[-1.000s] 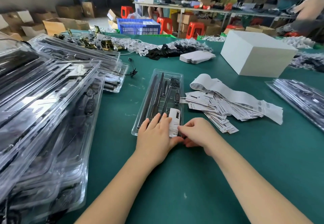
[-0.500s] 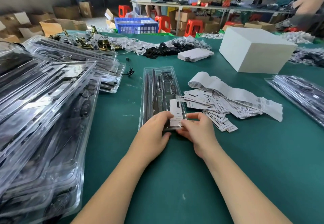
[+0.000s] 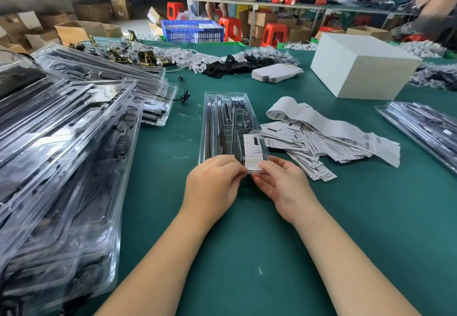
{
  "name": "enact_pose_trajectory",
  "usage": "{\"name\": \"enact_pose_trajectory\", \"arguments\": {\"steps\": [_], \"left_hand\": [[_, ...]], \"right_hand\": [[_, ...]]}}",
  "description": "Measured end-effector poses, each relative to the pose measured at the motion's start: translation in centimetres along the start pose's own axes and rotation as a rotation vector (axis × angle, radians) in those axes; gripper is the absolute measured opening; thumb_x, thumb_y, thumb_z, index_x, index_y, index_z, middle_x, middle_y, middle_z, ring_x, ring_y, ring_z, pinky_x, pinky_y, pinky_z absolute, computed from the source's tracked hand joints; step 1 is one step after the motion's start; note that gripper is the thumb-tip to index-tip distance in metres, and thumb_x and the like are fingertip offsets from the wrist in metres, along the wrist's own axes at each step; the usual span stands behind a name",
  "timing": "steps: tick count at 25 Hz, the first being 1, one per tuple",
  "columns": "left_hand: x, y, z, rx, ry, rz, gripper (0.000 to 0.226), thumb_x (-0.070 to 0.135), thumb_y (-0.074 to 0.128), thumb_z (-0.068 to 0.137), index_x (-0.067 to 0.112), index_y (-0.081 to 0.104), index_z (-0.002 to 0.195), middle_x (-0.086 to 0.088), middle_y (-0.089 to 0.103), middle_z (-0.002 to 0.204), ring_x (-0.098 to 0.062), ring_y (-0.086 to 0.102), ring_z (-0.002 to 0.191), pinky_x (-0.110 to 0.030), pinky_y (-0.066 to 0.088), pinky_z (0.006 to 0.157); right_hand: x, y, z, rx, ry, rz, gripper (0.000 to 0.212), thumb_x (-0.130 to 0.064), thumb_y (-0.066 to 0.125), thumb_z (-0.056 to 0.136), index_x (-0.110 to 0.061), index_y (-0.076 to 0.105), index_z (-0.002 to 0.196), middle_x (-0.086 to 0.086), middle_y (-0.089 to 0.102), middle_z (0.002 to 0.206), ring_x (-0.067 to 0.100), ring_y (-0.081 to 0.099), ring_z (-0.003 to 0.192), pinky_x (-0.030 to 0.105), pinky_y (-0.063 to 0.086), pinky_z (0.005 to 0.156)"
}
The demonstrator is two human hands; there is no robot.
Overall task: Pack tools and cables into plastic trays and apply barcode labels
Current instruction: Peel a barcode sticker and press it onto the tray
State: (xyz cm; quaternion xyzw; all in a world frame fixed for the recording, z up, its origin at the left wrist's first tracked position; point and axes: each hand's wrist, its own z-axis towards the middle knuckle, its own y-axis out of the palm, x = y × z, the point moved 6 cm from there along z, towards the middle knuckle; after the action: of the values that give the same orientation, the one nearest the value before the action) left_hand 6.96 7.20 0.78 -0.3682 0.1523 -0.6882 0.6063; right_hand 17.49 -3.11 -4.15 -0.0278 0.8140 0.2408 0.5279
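Observation:
A clear plastic tray with black tools and a cable in its slots lies lengthwise on the green table in front of me. A white card label sits on its near right part. My left hand grips the tray's near end, fingers curled over the edge. My right hand pinches the near right corner by the label's lower end. A heap of white barcode labels lies just right of the tray.
Stacks of filled clear trays cover the table's left side, and more lie at the right edge. A white box stands at the back right. Loose cables, clips and flat cards lie along the back. People work at a far table.
The tray has swung from a slant to straight lengthwise. Both hands have moved from pressing on the label to gripping the tray's near end.

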Motion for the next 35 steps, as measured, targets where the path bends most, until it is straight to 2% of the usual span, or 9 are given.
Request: {"name": "enact_pose_trajectory", "arguments": {"steps": [3, 6, 13, 18, 25, 30, 33, 35], "left_hand": [[0.5, -0.1, 0.0, 0.001, -0.003, 0.021, 0.007, 0.012, 0.071, 0.076, 0.019, 0.073, 0.075, 0.008, 0.068, 0.078, -0.017, 0.068, 0.08, -0.029, 0.052, 0.059], [1.1, 0.0, 0.1, 0.007, -0.008, 0.028, 0.012, 0.007, 0.074, 0.073, 0.019, 0.073, 0.075, 0.007, 0.068, 0.077, -0.017, 0.068, 0.079, -0.03, 0.053, 0.057], [1.1, -0.4, -0.3, 0.011, 0.02, 0.069, 0.011, 0.011, 0.065, 0.078, 0.018, 0.072, 0.074, 0.006, 0.067, 0.076, -0.018, 0.069, 0.079, -0.032, 0.053, 0.055], [1.1, -0.7, -0.4, -0.004, 0.03, 0.04, 0.011, 0.011, 0.065, 0.078, 0.017, 0.074, 0.075, 0.005, 0.069, 0.077, -0.019, 0.069, 0.079, -0.031, 0.054, 0.054], [1.4, -0.6, -0.3, -0.07, -0.009, -0.019, 0.011, 0.015, 0.066, 0.079, 0.017, 0.077, 0.078, 0.003, 0.071, 0.08, -0.02, 0.07, 0.081, -0.036, 0.056, 0.056], [1.6, -0.5, -0.4, -0.066, 0.02, -0.021, 0.011, 0.014, 0.066, 0.079, 0.017, 0.077, 0.078, 0.002, 0.07, 0.079, -0.02, 0.07, 0.076, -0.034, 0.055, 0.051], [1.4, -0.6, -0.3, -0.04, 0.048, -0.001, 0.01, 0.007, 0.069, 0.077, 0.014, 0.075, 0.077, 0.001, 0.07, 0.08, -0.021, 0.069, 0.076, -0.035, 0.054, 0.051], [1.0, -1.1, -0.2, 0.014, 0.068, -0.005, 0.015, -0.003, 0.073, 0.073, 0.011, 0.075, 0.077, 0.0, 0.07, 0.081, -0.022, 0.069, 0.076, -0.037, 0.058, 0.061]], "right_hand": [[0.5, 0.5, -0.8, -0.058, 0.15, -0.026, 0.009, -0.009, 0.065, 0.089, -0.003, 0.064, 0.095, 0.01, 0.071, 0.069, 0.017, 0.068, 0.055, 0.022, 0.054, 0.05], [0.8, 0.7, -1.5, -0.111, 0.259, -0.167, 0.022, -0.024, 0.062, 0.092, -0.004, 0.064, 0.083, 0.008, 0.067, 0.058, 0.017, 0.064, 0.048, 0.021, 0.051, 0.044], [0.4, 1.0, -1.7, -0.193, 0.274, -0.368, 0.024, -0.026, 0.057, 0.093, -0.005, 0.065, 0.083, 0.007, 0.063, 0.058, 0.015, 0.056, 0.042, 0.019, 0.044, 0.039], [0.4, 1.1, -1.8, -0.22, 0.261, -0.471, 0.028, -0.029, 0.053, 0.094, -0.005, 0.066, 0.085, 0.006, 0.062, 0.057, 0.016, 0.056, 0.044, 0.021, 0.045, 0.04], [0.3, 0.9, -1.5, -0.125, 0.202, -0.41, 0.022, -0.018, 0.053, 0.091, -0.006, 0.063, 0.076, 0.002, 0.058, 0.049, 0.008, 0.047, 0.037, 0.016, 0.036, 0.036], [0.3, 0.7, -1.3, -0.079, 0.196, -0.405, 0.022, -0.014, 0.052, 0.09, -0.006, 0.06, 0.071, 0.003, 0.057, 0.046, 0.009, 0.042, 0.036, 0.015, 0.031, 0.034], [0.3, 1.0, -1.7, -0.167, 0.198, -0.348, 0.023, -0.02, 0.052, 0.096, -0.005, 0.063, 0.083, 0.005, 0.063, 0.056, 0.011, 0.052, 0.042, 0.019, 0.039, 0.039], [0.1, 1.4, -1.8, -0.209, 0.162, -0.306, 0.036, -0.036, 0.046, 0.1, -0.007, 0.066, 0.091, 0.007, 0.068, 0.064, 0.014, 0.056, 0.047, 0.021, 0.041, 0.042]]}}
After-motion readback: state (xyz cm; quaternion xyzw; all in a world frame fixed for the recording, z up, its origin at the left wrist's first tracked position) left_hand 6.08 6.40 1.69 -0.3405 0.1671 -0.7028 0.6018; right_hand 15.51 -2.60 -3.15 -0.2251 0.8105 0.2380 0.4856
